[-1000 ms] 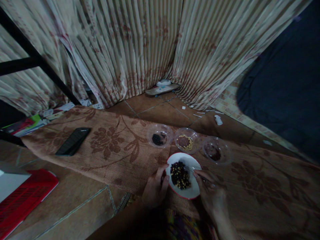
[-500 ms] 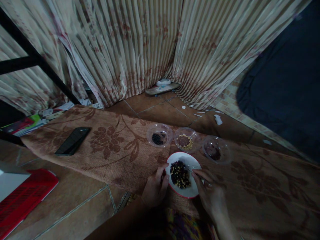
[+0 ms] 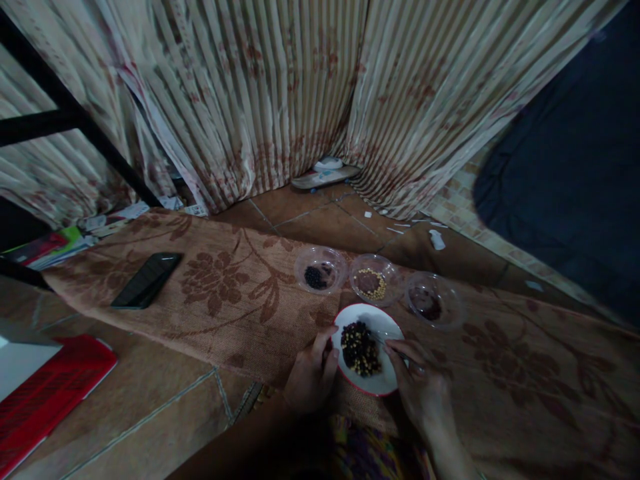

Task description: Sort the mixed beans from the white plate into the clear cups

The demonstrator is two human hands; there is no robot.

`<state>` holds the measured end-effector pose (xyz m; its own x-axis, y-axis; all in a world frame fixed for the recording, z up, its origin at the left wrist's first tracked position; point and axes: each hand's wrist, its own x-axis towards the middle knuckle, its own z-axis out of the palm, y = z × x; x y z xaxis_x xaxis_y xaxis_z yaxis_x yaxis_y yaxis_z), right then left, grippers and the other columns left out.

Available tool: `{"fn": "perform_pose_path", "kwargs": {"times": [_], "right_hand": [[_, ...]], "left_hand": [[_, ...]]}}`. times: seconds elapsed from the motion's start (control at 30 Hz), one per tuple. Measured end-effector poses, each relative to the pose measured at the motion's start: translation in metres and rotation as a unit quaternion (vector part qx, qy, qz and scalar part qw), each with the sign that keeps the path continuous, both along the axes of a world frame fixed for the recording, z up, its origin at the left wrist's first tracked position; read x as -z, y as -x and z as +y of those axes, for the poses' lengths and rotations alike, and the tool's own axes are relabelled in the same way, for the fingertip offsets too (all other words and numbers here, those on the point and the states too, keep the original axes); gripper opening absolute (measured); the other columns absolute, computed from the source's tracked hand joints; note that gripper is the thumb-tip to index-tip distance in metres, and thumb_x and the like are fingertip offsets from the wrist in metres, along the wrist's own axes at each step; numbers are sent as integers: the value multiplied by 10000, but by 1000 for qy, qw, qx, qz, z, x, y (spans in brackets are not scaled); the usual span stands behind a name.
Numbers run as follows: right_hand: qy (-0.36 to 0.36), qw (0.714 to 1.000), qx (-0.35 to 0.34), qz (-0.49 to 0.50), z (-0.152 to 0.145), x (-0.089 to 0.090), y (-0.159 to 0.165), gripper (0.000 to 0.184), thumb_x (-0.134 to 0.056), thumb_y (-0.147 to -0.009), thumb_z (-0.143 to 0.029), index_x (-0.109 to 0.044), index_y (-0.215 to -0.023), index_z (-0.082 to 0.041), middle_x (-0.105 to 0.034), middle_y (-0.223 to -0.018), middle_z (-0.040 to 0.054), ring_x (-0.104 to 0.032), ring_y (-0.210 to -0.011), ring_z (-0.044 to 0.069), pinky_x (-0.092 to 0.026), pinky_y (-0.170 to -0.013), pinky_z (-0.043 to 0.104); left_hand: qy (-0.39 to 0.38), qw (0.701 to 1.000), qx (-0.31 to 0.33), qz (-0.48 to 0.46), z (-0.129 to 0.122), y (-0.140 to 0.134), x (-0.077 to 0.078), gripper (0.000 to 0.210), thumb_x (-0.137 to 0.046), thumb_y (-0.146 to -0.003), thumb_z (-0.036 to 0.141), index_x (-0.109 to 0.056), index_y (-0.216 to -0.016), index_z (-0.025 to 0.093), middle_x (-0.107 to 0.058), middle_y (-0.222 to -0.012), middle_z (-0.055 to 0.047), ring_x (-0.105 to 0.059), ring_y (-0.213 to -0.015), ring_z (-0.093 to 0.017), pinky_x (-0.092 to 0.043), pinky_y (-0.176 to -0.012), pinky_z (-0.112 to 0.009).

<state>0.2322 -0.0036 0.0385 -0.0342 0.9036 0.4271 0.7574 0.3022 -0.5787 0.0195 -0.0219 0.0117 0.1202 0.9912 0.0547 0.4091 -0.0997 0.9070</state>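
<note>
A white plate with a red rim (image 3: pixel 391 383) sits on the cloth in front of me. On it lies a mixed heap of dark and yellow beans (image 3: pixel 359 350). My left hand (image 3: pixel 311 373) grips the plate's left rim between thumb and fingers. From the right, my right hand (image 3: pixel 420 383) is closed around a slim metal utensil (image 3: pixel 381 336), whose tip reaches over the plate beside the heap; its exact kind is unclear. Behind the plate stand three clear plastic bowls: one with black beans (image 3: pixel 314 277), one with yellow beans (image 3: pixel 373 285), one with dark reddish beans (image 3: pixel 425 305).
A brown flowered cloth (image 3: pixel 240 333) covers the low table. A black phone (image 3: pixel 147 281) lies at its left. Beyond are striped curtains (image 3: pixel 240 100), a skateboard (image 3: pixel 326 177) and white scraps (image 3: pixel 437 240) on the tiled floor. A red object (image 3: pixel 60 393) is at lower left.
Both hands, the plate and the bowls stay in nearly the same places. My right hand and the utensil show hardly any shift.
</note>
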Motion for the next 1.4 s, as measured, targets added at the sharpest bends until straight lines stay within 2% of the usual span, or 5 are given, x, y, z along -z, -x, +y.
{"fn": "perform_pose_path", "kwargs": {"times": [0.17,0.6,0.9,1.13,1.4], "right_hand": [[21,1000,-3,-1,-2,0,0,230,-554,-928,-372,-732,-894,-230,-740,-900,51,-687,-832,203,-526,-753,327],[12,1000,-3,1,-2,6,-1,223,-561,-927,-370,-731,-888,-231,-739,-882,41,-684,-818,200,-515,-740,323],[0,1000,-8,-10,-4,-1,0,216,-563,-923,-361,-728,-881,-228,-738,-875,47,-688,-798,194,-526,-711,310],[-3,1000,-2,-11,-5,-1,0,227,-566,-917,-374,-735,-874,-227,-746,-862,50,-690,-787,198,-528,-728,321],[83,996,-23,18,-14,-17,-8,300,-562,-900,-467,-734,-795,-244,-753,-840,60,-706,-778,217,-546,-672,306]], "left_hand": [[4,1000,2,3,0,0,-1,370,-375,-983,270,-433,-1342,199,-690,-1027,-54,-673,-883,-170,-529,-829,-295],[8,1000,-2,9,0,0,2,382,-381,-981,264,-430,-1357,218,-682,-1037,-43,-671,-878,-162,-526,-833,-284],[15,1000,-1,9,0,0,0,376,-376,-982,268,-435,-1349,213,-686,-1045,-52,-673,-903,-172,-522,-874,-311],[6,1000,3,14,0,1,2,381,-379,-986,272,-436,-1357,212,-689,-1048,-55,-677,-881,-172,-529,-845,-302],[8,1000,0,19,0,1,1,389,-381,-981,272,-427,-1363,218,-683,-1050,-46,-673,-878,-167,-527,-827,-290]]}}
